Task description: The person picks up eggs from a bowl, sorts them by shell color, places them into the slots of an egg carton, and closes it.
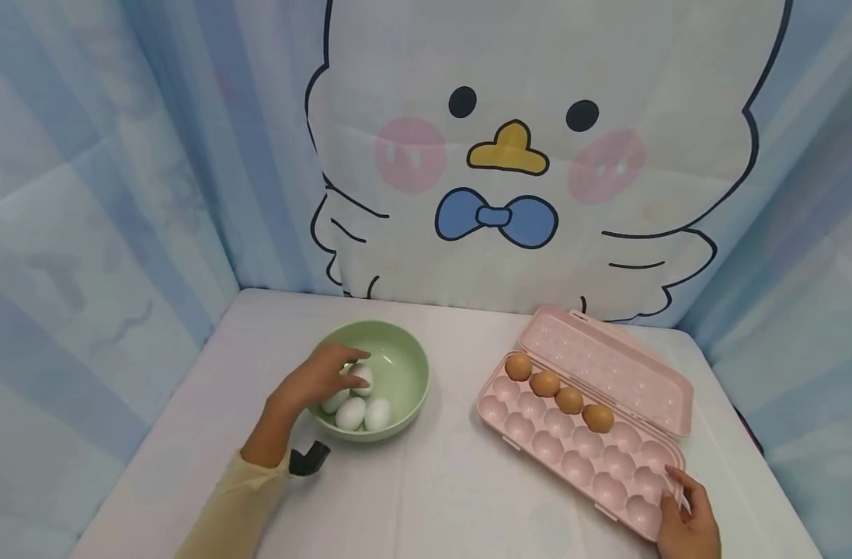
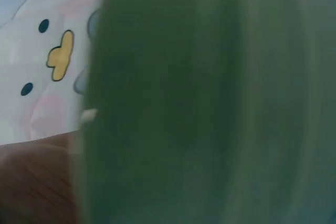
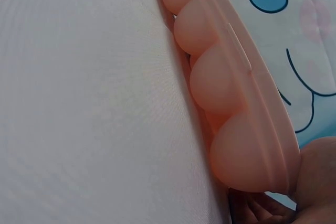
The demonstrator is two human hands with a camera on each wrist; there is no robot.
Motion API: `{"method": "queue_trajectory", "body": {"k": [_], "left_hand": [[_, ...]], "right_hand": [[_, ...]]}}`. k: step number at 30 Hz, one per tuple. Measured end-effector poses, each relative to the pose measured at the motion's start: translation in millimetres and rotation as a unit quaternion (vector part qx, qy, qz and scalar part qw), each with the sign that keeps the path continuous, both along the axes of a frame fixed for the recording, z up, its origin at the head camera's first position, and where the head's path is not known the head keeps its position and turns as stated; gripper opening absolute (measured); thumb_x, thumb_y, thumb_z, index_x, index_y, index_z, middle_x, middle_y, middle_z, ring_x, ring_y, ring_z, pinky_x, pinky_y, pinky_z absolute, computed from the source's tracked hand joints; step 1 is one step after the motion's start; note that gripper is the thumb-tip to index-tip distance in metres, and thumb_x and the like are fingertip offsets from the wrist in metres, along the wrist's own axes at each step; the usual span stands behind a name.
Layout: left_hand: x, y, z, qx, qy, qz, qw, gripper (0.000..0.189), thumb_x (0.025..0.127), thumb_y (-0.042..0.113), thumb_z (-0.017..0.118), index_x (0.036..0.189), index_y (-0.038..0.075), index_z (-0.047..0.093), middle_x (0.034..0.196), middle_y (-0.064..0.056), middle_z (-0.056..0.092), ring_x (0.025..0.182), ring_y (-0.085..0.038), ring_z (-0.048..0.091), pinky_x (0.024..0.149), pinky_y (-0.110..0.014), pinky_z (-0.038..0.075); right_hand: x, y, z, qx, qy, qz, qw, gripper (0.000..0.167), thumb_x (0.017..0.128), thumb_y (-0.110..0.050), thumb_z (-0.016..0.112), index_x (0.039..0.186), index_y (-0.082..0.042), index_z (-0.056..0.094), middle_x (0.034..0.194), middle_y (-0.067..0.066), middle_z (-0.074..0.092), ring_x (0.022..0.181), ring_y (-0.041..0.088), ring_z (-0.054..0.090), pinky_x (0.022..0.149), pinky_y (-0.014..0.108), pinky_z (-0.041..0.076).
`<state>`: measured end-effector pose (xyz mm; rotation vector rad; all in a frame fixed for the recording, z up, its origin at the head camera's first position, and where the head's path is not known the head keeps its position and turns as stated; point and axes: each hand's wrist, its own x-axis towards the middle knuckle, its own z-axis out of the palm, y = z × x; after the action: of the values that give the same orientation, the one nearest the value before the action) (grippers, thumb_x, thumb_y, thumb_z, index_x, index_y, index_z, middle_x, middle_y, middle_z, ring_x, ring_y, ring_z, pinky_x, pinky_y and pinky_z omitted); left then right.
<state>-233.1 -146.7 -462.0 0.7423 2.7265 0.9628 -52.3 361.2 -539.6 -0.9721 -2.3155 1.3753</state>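
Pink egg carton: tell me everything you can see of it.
The pink egg carton looks plastic, with rounded cups and small tabs along its near edge. Its dimpled lid lies open behind. It sits slanted on the white table, four brown eggs in its back row; the right hand grips its near end.

Texts, labels, brands, numbers, signs: none that I can read in the head view. Left wrist and right wrist views, as received at my end: likewise none legible.
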Motion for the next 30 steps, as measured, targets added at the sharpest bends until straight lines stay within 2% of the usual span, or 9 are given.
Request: {"method": "queue_trajectory", "body": {"k": [4, 7, 12, 16, 19, 23, 25, 30], "left_hand": [[-3.8, 5.1, -17.7, 0.0, -0.003, 0.028, 0.9996, 0.048, 0.085, 0.007, 0.085, 0.128, -0.007, 0.068, 0.128, -0.02, 0.068, 0.124, -0.039, 0.059, 0.106, -0.051, 0.046], [-3.5, 10.9, -24.6, 0.007, -0.005, 0.046, 0.9989, 0.047, 0.081, 0.005, 0.088, 0.124, -0.006, 0.071, 0.124, -0.017, 0.07, 0.122, -0.037, 0.061, 0.104, -0.05, 0.047], [0.0, 22.0, -26.3, 0.024, -0.013, 0.049, 0.9984, 0.048, 0.08, 0.012, 0.09, 0.12, -0.007, 0.072, 0.118, -0.016, 0.072, 0.116, -0.035, 0.064, 0.101, -0.049, 0.05], [2.1, 29.4, -25.6, 0.037, -0.042, 0.048, 0.9973, 0.049, 0.079, 0.011, 0.09, 0.12, -0.008, 0.071, 0.115, -0.016, 0.073, 0.108, -0.032, 0.068, 0.095, -0.046, 0.053], [2.5, 34.3, -25.6, 0.043, -0.045, 0.035, 0.9975, 0.05, 0.079, 0.008, 0.09, 0.122, -0.008, 0.071, 0.116, -0.015, 0.073, 0.103, -0.029, 0.07, 0.091, -0.043, 0.056], [3.4, 42.6, -24.8, 0.046, -0.013, 0.001, 0.9988, 0.046, 0.078, 0.005, 0.09, 0.119, -0.007, 0.072, 0.11, -0.013, 0.074, 0.098, -0.025, 0.07, 0.086, -0.04, 0.056], [3.9, 47.8, -24.0, 0.045, 0.006, -0.013, 0.9989, 0.045, 0.076, 0.003, 0.09, 0.117, -0.006, 0.073, 0.106, -0.012, 0.074, 0.099, -0.026, 0.069, 0.086, -0.04, 0.055], [3.1, 59.1, -23.2, 0.027, 0.04, -0.035, 0.9982, 0.042, 0.076, 0.001, 0.088, 0.116, -0.001, 0.075, 0.11, -0.009, 0.074, 0.107, -0.03, 0.068, 0.093, -0.044, 0.053]], "right_hand": [[1.1, -1.5, -3.3, -0.004, 0.0, 0.0, 1.0, 0.045, 0.108, -0.006, 0.038, 0.153, -0.001, 0.041, 0.165, 0.024, 0.023, 0.138, 0.051, 0.04, 0.061, -0.001, 0.037], [1.4, -2.8, -3.9, -0.005, -0.003, -0.001, 1.0, 0.045, 0.108, -0.006, 0.038, 0.153, -0.002, 0.041, 0.166, 0.024, 0.023, 0.138, 0.051, 0.04, 0.06, -0.001, 0.038], [1.9, -2.9, -2.2, -0.001, -0.005, 0.003, 1.0, 0.045, 0.108, -0.006, 0.037, 0.153, -0.002, 0.041, 0.165, 0.025, 0.023, 0.137, 0.051, 0.041, 0.06, -0.001, 0.037], [3.3, -3.5, -0.2, -0.005, -0.004, 0.014, 0.9999, 0.045, 0.108, -0.01, 0.038, 0.153, -0.003, 0.041, 0.165, 0.025, 0.025, 0.137, 0.052, 0.041, 0.062, -0.001, 0.036], [3.8, -4.2, 1.4, -0.005, -0.004, 0.022, 0.9997, 0.045, 0.108, -0.011, 0.038, 0.152, -0.003, 0.041, 0.164, 0.027, 0.025, 0.136, 0.052, 0.042, 0.062, 0.0, 0.037], [3.9, -4.0, 3.0, 0.011, -0.01, 0.016, 0.9998, 0.045, 0.108, -0.01, 0.038, 0.152, -0.003, 0.041, 0.163, 0.028, 0.026, 0.134, 0.053, 0.044, 0.06, 0.0, 0.036], [3.2, -3.2, 3.3, 0.022, -0.015, 0.014, 0.9996, 0.045, 0.108, -0.01, 0.038, 0.152, -0.003, 0.042, 0.162, 0.029, 0.027, 0.134, 0.054, 0.045, 0.059, 0.0, 0.035], [2.6, -1.6, 4.0, 0.04, -0.023, 0.009, 0.9989, 0.044, 0.109, -0.01, 0.038, 0.152, -0.004, 0.042, 0.162, 0.03, 0.026, 0.134, 0.054, 0.045, 0.059, -0.001, 0.035]]}}
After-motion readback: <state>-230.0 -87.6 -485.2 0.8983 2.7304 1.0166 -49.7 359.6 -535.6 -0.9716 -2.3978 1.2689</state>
